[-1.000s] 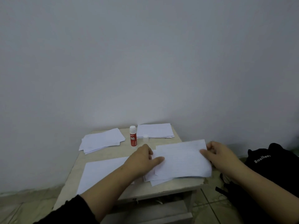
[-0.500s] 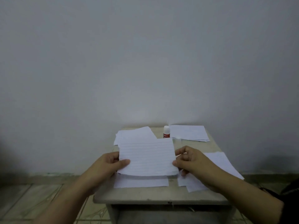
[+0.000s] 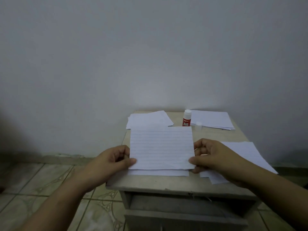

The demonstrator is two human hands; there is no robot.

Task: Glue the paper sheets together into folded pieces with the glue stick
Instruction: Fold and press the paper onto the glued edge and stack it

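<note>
Head view: both forearms reach in from below. Left hand [image 3: 112,161] pinches left edge of lined sheet [image 3: 161,147], thumb on top; right hand [image 3: 215,155] pinches right edge, fingers curled. Sheet held tilted above small table [image 3: 166,182], over another sheet [image 3: 158,172]. Glue stick [image 3: 187,118] upright at back, between paper stacks, loose cap [image 3: 198,124] just beside. Versus half-second earlier: grip and sheet position much the same, view shifted.
</note>
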